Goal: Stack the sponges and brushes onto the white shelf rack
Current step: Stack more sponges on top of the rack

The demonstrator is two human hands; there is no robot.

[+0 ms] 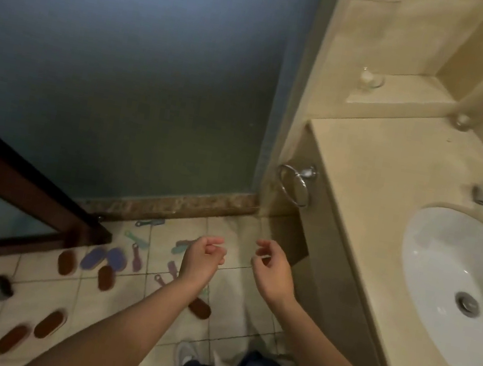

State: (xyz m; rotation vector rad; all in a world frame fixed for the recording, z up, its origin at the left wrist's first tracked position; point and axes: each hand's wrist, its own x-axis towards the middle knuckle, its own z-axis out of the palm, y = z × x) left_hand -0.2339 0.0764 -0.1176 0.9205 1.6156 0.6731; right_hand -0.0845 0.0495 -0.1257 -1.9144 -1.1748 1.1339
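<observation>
Several sponges and brushes lie scattered on the tiled floor. Brown oval sponges [65,262] and two purple ones [93,257] lie at the left. Small teal and pink brushes [136,239] lie near the glass wall. A grey sponge [1,287] sits further left. My left hand [204,256] hangs above the floor with fingers loosely curled, holding nothing. My right hand [272,269] is beside it, also loosely curled and empty. No white shelf rack is in view.
A beige counter [373,173] with a white sink [453,282] runs along the right. A chrome towel ring [295,185] sticks out from its side. A frosted glass wall [125,67] and a dark wooden door frame [24,194] bound the left. My shoes [189,354] stand below.
</observation>
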